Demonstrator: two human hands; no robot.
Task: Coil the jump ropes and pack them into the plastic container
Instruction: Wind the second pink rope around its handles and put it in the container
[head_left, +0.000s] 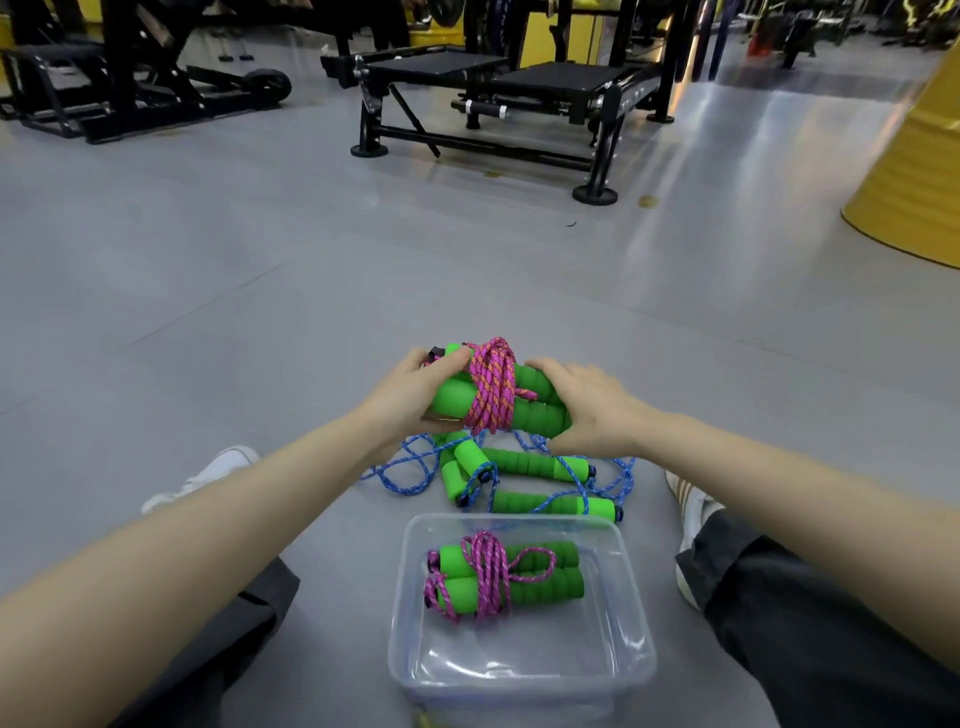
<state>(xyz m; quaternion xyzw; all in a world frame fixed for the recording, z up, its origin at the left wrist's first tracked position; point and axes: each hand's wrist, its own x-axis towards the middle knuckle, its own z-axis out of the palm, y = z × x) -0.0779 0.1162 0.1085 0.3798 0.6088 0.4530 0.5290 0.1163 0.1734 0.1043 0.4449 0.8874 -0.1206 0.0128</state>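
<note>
— Two hands on one bundle, is that it?

— Yes. The left hand (415, 395) grips one end of the held jump rope (491, 387), with its thumb on top and its fingers curled round the green foam handles. The right hand (587, 405) closes over the other end. The pink cord is wound round the middle of the paired handles, between the two hands, and the bundle is lifted clear of the grey floor (260, 291).

— And the other ropes?

— Just below the hands, on their near side, lie the blue jump ropes (524, 462), uncoiled. Their cords loop loosely over the floor and across several green handles, and some of the handles cross one another.

— Where is the plastic container (631, 613)?

— Nearer the person than the hands, between the outstretched legs, standing on the floor. It is transparent and has no lid on. Inside lies a packed jump rope (504, 577), with pink cord wrapped round two green handles set side by side, toward the container's far side.

— What sits beside the arms?

— A white shoe (208, 475) lies outside the left forearm, and a second shoe (691, 512) lies close under the right forearm. Dark trouser legs show beneath both arms.

— And beyond the hands?

— Well beyond them stands a black gym machine (519, 104). Far off to the right of the right hand is a yellow column (914, 171).
</note>
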